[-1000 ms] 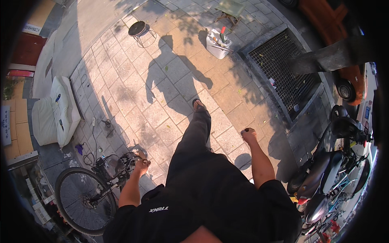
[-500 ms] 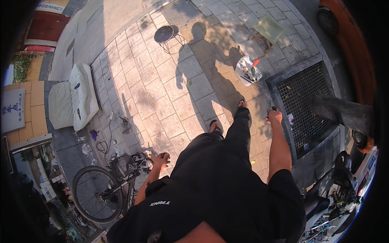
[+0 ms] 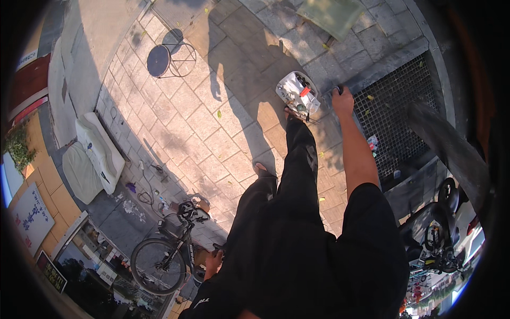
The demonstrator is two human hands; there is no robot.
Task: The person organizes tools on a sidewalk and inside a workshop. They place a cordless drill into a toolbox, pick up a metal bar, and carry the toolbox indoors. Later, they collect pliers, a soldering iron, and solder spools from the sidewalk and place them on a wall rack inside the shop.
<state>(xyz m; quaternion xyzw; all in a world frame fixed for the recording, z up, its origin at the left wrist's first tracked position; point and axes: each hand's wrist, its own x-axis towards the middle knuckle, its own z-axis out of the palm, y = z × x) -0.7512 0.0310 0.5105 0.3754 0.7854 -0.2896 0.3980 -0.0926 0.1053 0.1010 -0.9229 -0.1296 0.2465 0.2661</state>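
Observation:
My right hand [image 3: 342, 101] is stretched forward, its fingers curled round something small and dark that I cannot make out. Just left of it, on the paving, stands a white plastic tub [image 3: 285, 91]. Tools and small parts fill the tub, among them a red-handled one [image 3: 305, 92]; the others are too small to name. My left hand [image 3: 213, 262] hangs low at my side, partly hidden by my black clothing. In the picture it lies beside a parked bicycle [image 3: 158, 266]; touching cannot be told. Its fingers are too small and shaded to read.
A round dark stool [image 3: 158, 61] stands ahead on the left, a greenish low table [image 3: 334, 16] ahead on the right. A framed metal grate [image 3: 396, 117] and a trunk-like post [image 3: 451, 143] lie right. A pale cushioned seat [image 3: 101, 154] is left, parked two-wheelers [image 3: 433, 239] lower right.
I have stepped forward, so the tub and stool appear closer. My right hand has reached forward to beside the tub. My left hand has dropped back closer to my body.

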